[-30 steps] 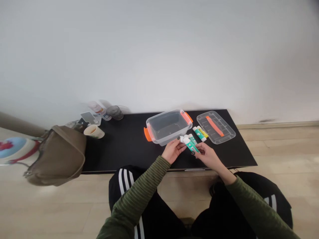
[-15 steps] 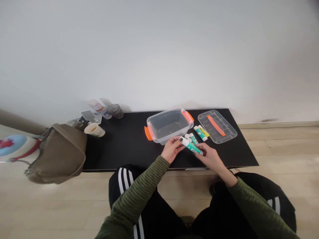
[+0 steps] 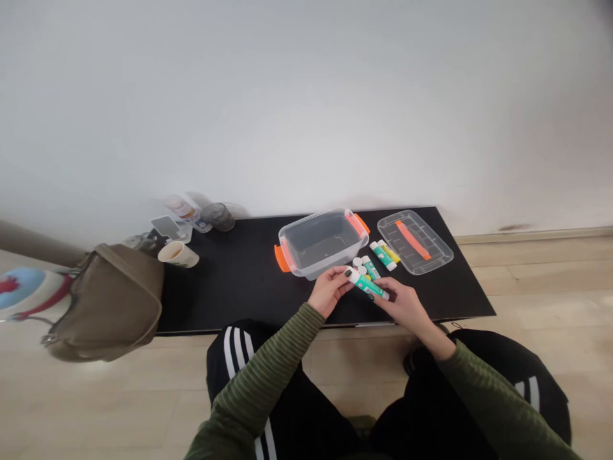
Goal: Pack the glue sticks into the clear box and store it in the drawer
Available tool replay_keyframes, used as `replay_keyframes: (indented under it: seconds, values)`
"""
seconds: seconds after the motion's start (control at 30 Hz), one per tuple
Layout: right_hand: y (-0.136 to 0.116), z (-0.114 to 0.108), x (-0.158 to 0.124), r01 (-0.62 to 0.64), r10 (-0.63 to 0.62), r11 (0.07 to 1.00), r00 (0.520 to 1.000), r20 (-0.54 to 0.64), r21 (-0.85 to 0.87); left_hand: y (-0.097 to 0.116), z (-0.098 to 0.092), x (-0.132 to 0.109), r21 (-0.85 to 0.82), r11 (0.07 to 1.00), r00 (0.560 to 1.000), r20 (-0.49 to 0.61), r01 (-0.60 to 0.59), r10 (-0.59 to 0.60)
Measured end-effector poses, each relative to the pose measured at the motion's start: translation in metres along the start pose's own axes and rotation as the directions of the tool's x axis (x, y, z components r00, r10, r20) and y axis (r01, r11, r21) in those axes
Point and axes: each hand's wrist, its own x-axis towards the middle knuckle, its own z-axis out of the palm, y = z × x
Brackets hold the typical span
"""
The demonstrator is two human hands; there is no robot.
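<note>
The bare left hand [image 3: 328,291] and bare right hand [image 3: 401,304] reached forward, close together, with fingers [image 3: 341,276] curled inward toward each other. Both forearms angled in from long, olive-green striped sleeves [image 3: 268,364], wrists slightly bent.

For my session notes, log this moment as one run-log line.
left hand: grips green-labelled glue stick | right hand: grips same stick | nearby: clear plastic box, clear lid, more glue sticks

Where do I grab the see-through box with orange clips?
Grip the clear plastic box by its orange clips, one at each end, with your fingers coming in from both ends. The clips stick out past the smooth walls, and glue sticks crowd the front.
</note>
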Motion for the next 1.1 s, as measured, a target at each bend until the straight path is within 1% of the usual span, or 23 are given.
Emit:
replay_keyframes:
  seconds: [0.17, 0.27, 0.37, 0.47, 0.6, 0.73, 0.83, 0.87, 0.93, 1.03, 1.1]
  values:
    - [-0.001, 0.003, 0.0, -0.059, 0.059, 0.997, 0.998, -0.004, 0.051, 0.002, -0.001, 0.0, 0.004, 1.0, 1.0, 0.002, 0.011, -0.011]
    - [0.001, 0.007, -0.001, -0.125, 0.122, 0.981, 0.992, 0.033, 0.145, 0.003, -0.003, 0.001, 0.007, 1.0, 1.0, -0.003, 0.012, -0.012]
    - [0.0, 0.012, -0.001, -0.226, 0.201, 0.928, 0.973, 0.114, 0.296, 0.002, -0.005, 0.001, 0.01, 1.0, 1.0, -0.008, 0.022, -0.022]
    - [-0.005, 0.014, -0.002, -0.292, 0.219, 0.861, 0.952, 0.215, 0.416, 0.002, -0.005, 0.001, 0.013, 1.0, 1.0, 0.008, 0.026, -0.026]
    - [-0.011, 0.013, -0.001, -0.367, 0.216, 0.79, 0.916, 0.338, 0.491, 0.004, -0.005, 0.0, 0.024, 0.999, 0.998, 0.049, 0.026, -0.027]
    - [-0.012, 0.017, 0.0, -0.424, 0.215, 0.732, 0.887, 0.409, 0.533, 0.004, -0.003, 0.0, 0.049, 0.999, 0.999, 0.048, 0.017, -0.019]
    - [-0.011, 0.028, 0.002, -0.452, 0.248, 0.724, 0.876, 0.414, 0.521, -0.006, -0.002, 0.001, 0.095, 0.995, 1.0, 0.003, 0.014, -0.014]
    - [-0.011, 0.033, 0.003, -0.455, 0.27, 0.737, 0.876, 0.399, 0.5, -0.012, -0.002, 0.002, 0.14, 0.99, 1.0, -0.015, 0.008, -0.006]
    - [-0.011, 0.042, 0.005, -0.441, 0.31, 0.791, 0.887, 0.343, 0.425, -0.022, -0.005, 0.003, 0.296, 0.955, 0.998, -0.052, -0.025, 0.043]
    - [-0.011, 0.048, 0.01, -0.389, 0.318, 0.884, 0.907, 0.275, 0.259, -0.031, -0.014, 0.008, 0.562, 0.823, 0.985, -0.075, -0.085, 0.152]
    - [-0.011, 0.045, 0.015, -0.333, 0.293, 0.934, 0.921, 0.256, 0.129, -0.029, -0.022, 0.013, 0.674, 0.731, 0.979, -0.058, -0.106, 0.195]
